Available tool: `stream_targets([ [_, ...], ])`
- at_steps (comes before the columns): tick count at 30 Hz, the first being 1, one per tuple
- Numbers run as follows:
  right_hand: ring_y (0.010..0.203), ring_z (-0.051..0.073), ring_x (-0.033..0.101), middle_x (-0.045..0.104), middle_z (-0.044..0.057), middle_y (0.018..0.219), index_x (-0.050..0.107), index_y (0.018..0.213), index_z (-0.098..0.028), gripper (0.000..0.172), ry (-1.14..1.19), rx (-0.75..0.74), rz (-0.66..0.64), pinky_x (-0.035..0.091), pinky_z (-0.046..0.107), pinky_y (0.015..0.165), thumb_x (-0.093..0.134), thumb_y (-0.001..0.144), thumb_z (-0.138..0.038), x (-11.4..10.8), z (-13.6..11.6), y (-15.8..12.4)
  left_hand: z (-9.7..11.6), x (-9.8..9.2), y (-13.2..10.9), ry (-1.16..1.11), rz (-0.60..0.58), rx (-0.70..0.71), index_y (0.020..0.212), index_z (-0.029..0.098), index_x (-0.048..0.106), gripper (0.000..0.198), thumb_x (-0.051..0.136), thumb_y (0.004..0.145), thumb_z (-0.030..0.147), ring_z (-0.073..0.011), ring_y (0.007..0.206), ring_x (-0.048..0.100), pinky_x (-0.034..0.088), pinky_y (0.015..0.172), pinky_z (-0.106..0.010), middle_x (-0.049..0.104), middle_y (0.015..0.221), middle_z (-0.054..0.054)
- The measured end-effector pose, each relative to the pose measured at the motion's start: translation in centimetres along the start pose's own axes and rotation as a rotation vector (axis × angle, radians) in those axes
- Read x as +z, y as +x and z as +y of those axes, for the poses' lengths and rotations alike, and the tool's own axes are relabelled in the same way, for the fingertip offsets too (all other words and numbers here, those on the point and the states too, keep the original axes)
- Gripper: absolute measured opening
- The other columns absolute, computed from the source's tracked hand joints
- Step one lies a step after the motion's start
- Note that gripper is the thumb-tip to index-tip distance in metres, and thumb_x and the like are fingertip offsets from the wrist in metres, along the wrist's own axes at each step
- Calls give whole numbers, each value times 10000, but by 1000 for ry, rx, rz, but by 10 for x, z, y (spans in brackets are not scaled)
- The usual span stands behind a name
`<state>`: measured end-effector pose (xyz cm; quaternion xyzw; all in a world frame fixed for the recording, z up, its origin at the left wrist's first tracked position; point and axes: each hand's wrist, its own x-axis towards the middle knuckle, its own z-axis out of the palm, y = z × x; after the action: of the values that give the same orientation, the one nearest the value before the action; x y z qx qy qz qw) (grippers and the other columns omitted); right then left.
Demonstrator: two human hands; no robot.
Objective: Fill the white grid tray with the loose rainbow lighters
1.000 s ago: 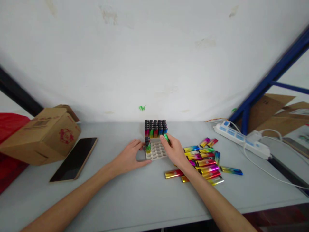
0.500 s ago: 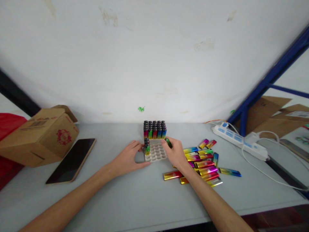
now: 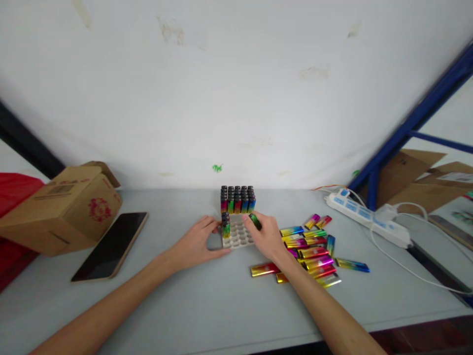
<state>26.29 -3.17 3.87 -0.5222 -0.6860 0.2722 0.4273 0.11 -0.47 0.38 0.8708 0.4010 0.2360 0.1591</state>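
Observation:
A pale tray with rows of round-edged holes lies on the grey table. A few lighters with black tops and shiny rainbow bodies stand upright along its left side. Against the tray's left edge rests my left hand, thumb at the front corner and fingers beside the standing lighters, spread apart. My right hand is closed around a green lighter, held tilted above the tray's right part. Behind the tray, a block of several upright lighters stands in rows.
Loose lighters lie heaped under and beside my right forearm. To the left are a phone and a cardboard box. A white power strip with cables lies at the right, near a blue metal frame.
My right hand has shifted slightly left and down over the tray with the green lighter, which leans more. My left hand stays by the tray's left edge.

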Motion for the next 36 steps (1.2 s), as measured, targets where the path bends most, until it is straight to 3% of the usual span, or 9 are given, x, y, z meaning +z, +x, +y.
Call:
stream_targets([
  [9,650,174,493,555,-16,648,514,718,-269,335,-61,19,2,334,313,666,560,996,-450,2,9,1,-1,-1,0,-16,-5,1,989,253,673,495,869,923,703,-337,1050,743,624,964,-458,762,1085,-81],
  [14,643,182,472,526,-27,648,465,754,-290,370,-77,-2,9,324,325,667,520,1056,-496,3,9,2,-1,0,-1,-12,4,-1,997,252,678,494,864,929,704,-336,1057,738,624,967,-463,761,1085,-80],
  [19,751,226,601,644,2,801,539,942,-290,335,-70,-83,-54,458,339,753,502,1161,-540,0,10,1,-1,0,-1,-13,4,-2,988,255,663,493,868,925,699,-334,1055,740,623,962,-460,757,1085,-83],
  [24,988,272,671,697,98,1046,580,934,-276,343,-107,-282,-82,553,393,939,529,1189,-499,0,14,-1,0,0,-1,-4,5,-2,1002,260,669,482,870,929,691,-340,1057,741,628,970,-477,756,1083,-80],
  [30,713,231,608,664,21,755,521,812,-291,493,-85,-184,-166,473,359,732,587,1184,-610,3,14,-2,1,0,-1,-10,10,5,1010,262,688,479,860,925,700,-333,1044,743,631,969,-462,765,1076,-78],
  [36,772,243,702,784,42,853,630,887,-272,376,-88,-234,-290,488,347,746,632,1202,-479,3,12,-4,0,1,-1,-32,22,8,1021,270,705,459,866,923,689,-339,1075,747,635,986,-464,776,1105,-84],
])
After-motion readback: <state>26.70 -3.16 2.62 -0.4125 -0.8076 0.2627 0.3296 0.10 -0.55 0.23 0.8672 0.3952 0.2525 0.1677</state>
